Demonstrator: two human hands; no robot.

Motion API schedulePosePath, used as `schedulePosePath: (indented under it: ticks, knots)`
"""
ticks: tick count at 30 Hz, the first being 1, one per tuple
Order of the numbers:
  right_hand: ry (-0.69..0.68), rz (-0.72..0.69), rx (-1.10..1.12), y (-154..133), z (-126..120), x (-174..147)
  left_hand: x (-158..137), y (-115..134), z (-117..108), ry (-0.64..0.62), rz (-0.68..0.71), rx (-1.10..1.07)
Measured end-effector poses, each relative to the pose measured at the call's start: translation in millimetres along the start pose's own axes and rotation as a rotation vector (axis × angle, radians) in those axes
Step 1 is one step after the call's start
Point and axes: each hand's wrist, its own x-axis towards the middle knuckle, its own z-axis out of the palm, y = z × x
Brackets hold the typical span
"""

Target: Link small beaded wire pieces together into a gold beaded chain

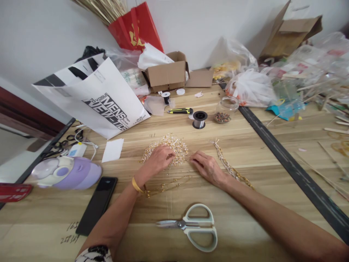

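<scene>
A pile of small gold and clear beads [178, 147] lies on the wooden table in front of me. My left hand [160, 157] rests at its near side, fingers curled and closed; whatever lies between them is too small to make out. Just right of the pile, my right hand [205, 165] has its thumb and fingers pressed together, and what they pinch is not clear. A thin gold beaded chain [174, 185] runs across the table below both hands. Gold and silver chains [225, 162] lie beyond my right wrist. Nearer to me are white-handled scissors [191, 225], blades pointing left.
Behind the pile are a wire spool [199, 120], a yellow-black utility knife [180, 110] and a glass jar [225, 109] of beads. A black phone [96, 205] and a purple-white bottle [68, 171] lie left. A white paper bag [92, 94] and cardboard box [167, 74] stand behind.
</scene>
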Motion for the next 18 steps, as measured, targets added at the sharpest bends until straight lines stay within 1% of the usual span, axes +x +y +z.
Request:
schedulePosePath:
  ticks: [3, 7, 14, 18]
  knots:
    - [0.007, 0.005, -0.009, 1.2, 0.9, -0.4, -1.6, 2.3, -2.6, -0.032, 0.018, 0.015]
    - [0.009, 0.007, -0.008, 1.0, 1.1, -0.2, -1.9, 5.7, 1.9, -0.066, 0.037, 0.058]
    - [0.007, 0.007, 0.003, 0.8, 1.2, 0.0, -0.1, 0.6, 9.0, -0.045, 0.035, 0.083]
    - [0.003, 0.015, 0.005, 0.7, 0.8, -0.1, 1.7, -2.3, 8.8, -0.039, -0.007, 0.065]
